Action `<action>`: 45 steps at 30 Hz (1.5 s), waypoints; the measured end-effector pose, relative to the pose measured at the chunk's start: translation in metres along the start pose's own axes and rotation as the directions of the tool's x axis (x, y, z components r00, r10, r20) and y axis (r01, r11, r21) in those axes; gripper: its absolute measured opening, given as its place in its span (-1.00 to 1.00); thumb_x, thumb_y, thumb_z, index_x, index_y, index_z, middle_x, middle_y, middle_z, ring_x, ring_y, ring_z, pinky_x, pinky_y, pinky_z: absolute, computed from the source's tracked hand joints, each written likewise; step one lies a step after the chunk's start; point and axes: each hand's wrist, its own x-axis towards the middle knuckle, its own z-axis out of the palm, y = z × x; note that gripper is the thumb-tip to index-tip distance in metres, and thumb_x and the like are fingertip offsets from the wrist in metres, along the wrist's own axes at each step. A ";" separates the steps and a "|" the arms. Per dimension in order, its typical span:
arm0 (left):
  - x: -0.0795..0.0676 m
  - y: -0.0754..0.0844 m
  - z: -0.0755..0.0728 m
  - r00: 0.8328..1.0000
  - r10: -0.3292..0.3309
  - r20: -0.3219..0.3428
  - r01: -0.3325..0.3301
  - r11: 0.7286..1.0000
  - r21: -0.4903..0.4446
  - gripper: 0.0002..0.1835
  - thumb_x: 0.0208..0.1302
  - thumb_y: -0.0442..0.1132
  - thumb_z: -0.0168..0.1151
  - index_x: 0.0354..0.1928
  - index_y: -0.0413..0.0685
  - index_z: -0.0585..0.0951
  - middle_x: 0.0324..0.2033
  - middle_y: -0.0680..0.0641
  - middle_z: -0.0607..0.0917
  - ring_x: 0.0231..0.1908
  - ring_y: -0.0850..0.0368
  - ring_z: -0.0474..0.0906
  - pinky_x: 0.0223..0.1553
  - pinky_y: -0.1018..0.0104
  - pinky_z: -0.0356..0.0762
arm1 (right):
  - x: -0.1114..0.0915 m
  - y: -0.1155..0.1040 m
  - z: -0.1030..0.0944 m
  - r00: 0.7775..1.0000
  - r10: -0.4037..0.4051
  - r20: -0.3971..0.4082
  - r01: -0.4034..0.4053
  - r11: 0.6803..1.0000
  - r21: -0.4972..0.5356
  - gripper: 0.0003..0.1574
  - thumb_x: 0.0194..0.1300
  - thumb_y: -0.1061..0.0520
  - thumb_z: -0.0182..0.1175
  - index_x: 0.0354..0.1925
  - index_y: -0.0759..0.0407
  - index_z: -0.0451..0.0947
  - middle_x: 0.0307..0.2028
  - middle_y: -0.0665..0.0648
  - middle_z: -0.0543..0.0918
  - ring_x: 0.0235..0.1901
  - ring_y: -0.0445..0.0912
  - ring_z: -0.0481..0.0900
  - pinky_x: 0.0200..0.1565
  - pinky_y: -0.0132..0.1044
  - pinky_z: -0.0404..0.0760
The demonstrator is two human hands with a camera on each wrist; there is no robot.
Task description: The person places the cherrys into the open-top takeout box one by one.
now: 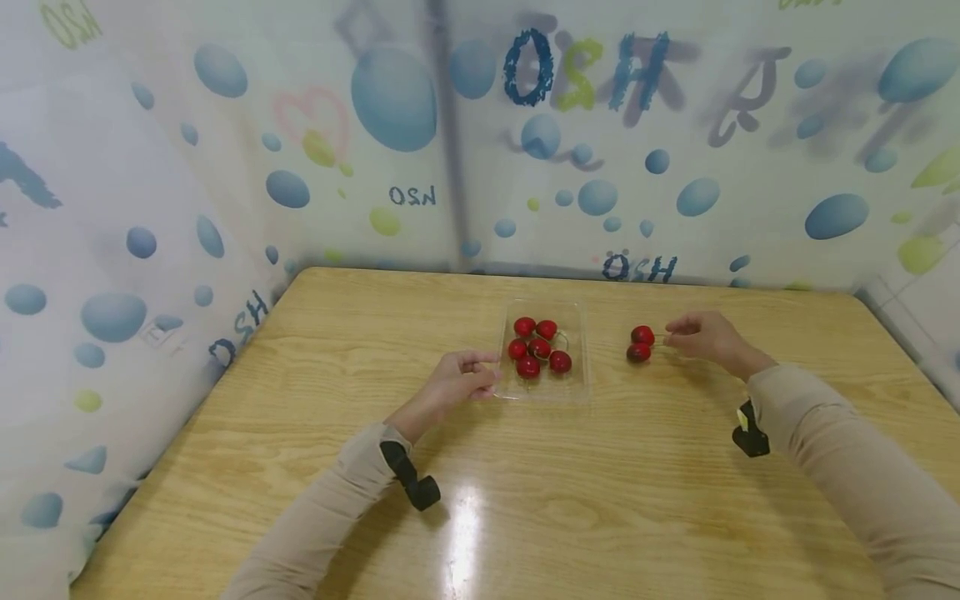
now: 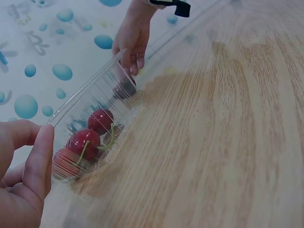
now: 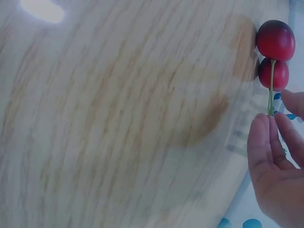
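A clear plastic container (image 1: 581, 387) with several red cherries (image 1: 539, 347) stands on the table. My left hand (image 1: 461, 375) pinches its near left rim between thumb and fingers; the left wrist view shows the thumb (image 2: 40, 156) on the clear wall. To the container's right, two dark red cherries, one nearer (image 1: 638, 353) and one farther (image 1: 642, 335), lie side by side. My right hand (image 1: 705, 337) is just right of them, fingertips right at the end of a green stem (image 3: 271, 88). In the right wrist view its thumb stands apart from the fingers.
The light wooden table (image 1: 562, 500) carries everything. A patterned cloth (image 1: 315, 125) with blue drops and letters hangs behind it and along the left side. Each wrist wears a black strap mount, the left (image 1: 408, 475) and the right (image 1: 750, 431).
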 end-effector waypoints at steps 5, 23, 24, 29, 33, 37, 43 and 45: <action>0.000 -0.001 0.000 1.000 -0.003 -0.007 0.003 1.000 0.012 -0.59 0.16 -0.42 0.12 0.08 -0.37 0.39 -0.45 -0.09 0.47 -0.51 0.21 0.50 -0.38 0.43 0.58 | 0.002 0.004 0.000 0.998 0.041 0.052 -0.042 0.999 0.010 -0.42 0.27 0.11 0.03 0.11 0.50 0.22 -0.01 0.45 0.38 -0.11 0.11 0.46 -0.08 -0.16 0.54; 0.004 -0.007 0.000 1.000 0.003 -0.031 -0.003 1.000 0.021 -0.62 0.16 -0.41 0.13 0.05 -0.33 0.43 -0.36 -0.19 0.52 -0.52 0.20 0.50 -0.40 0.43 0.58 | -0.001 0.015 0.001 0.993 0.102 0.064 -0.117 0.936 0.331 -0.38 0.33 0.09 -0.04 0.17 0.53 0.14 -0.17 0.12 0.56 -0.32 -0.33 0.54 -0.15 -0.40 0.56; 0.004 -0.006 0.000 0.999 0.000 -0.033 0.000 1.000 0.020 -0.62 0.16 -0.40 0.13 0.05 -0.32 0.43 -0.37 -0.18 0.52 -0.52 0.20 0.50 -0.40 0.43 0.58 | -0.001 0.016 0.001 0.993 0.100 0.063 -0.115 0.929 0.351 -0.38 0.33 0.10 -0.05 0.17 0.53 0.13 -0.21 0.07 0.57 -0.32 -0.33 0.55 -0.15 -0.39 0.55; 0.004 -0.006 -0.001 0.999 0.001 -0.032 0.000 1.000 0.024 -0.62 0.17 -0.40 0.13 0.05 -0.32 0.43 -0.37 -0.18 0.52 -0.51 0.20 0.51 -0.39 0.42 0.58 | -0.001 0.013 0.003 0.994 0.093 0.049 -0.105 0.890 0.444 -0.38 0.33 0.17 -0.05 0.17 0.59 0.09 -0.35 -0.06 0.58 -0.34 -0.33 0.56 -0.13 -0.39 0.55; 0.004 -0.006 -0.001 1.000 0.002 -0.028 -0.001 1.000 0.021 -0.62 0.17 -0.41 0.12 0.05 -0.34 0.42 -0.32 -0.23 0.53 -0.51 0.20 0.51 -0.39 0.42 0.59 | -0.002 0.011 0.006 0.994 0.101 0.040 -0.108 0.875 0.472 -0.39 0.32 0.19 -0.05 0.16 0.60 0.09 -0.42 -0.12 0.57 -0.37 -0.34 0.56 -0.14 -0.41 0.54; 0.003 -0.005 0.000 1.000 0.001 -0.028 0.000 1.000 0.020 -0.62 0.17 -0.41 0.12 0.06 -0.34 0.42 -0.31 -0.25 0.52 -0.52 0.20 0.50 -0.39 0.42 0.59 | -0.004 0.009 0.008 0.993 0.112 0.031 -0.113 0.863 0.492 -0.39 0.32 0.18 -0.04 0.16 0.59 0.09 -0.44 -0.13 0.56 -0.37 -0.34 0.56 -0.13 -0.41 0.53; 0.002 -0.004 0.000 0.999 0.006 -0.032 -0.006 1.000 0.025 -0.61 0.16 -0.41 0.12 0.06 -0.35 0.42 -0.38 -0.19 0.51 -0.53 0.21 0.50 -0.40 0.42 0.59 | -0.005 0.007 0.010 0.990 0.138 0.030 -0.134 0.846 0.517 -0.40 0.33 0.16 -0.06 0.17 0.55 0.09 -0.47 -0.16 0.55 -0.36 -0.34 0.56 -0.11 -0.41 0.51; 0.003 -0.004 0.000 0.999 0.007 -0.033 -0.006 1.000 0.022 -0.61 0.16 -0.42 0.12 0.06 -0.35 0.42 -0.37 -0.20 0.52 -0.53 0.21 0.50 -0.41 0.42 0.59 | -0.005 0.007 0.010 0.989 0.148 0.031 -0.141 0.834 0.533 -0.41 0.33 0.15 -0.06 0.17 0.53 0.10 -0.47 -0.16 0.56 -0.36 -0.33 0.57 -0.12 -0.42 0.51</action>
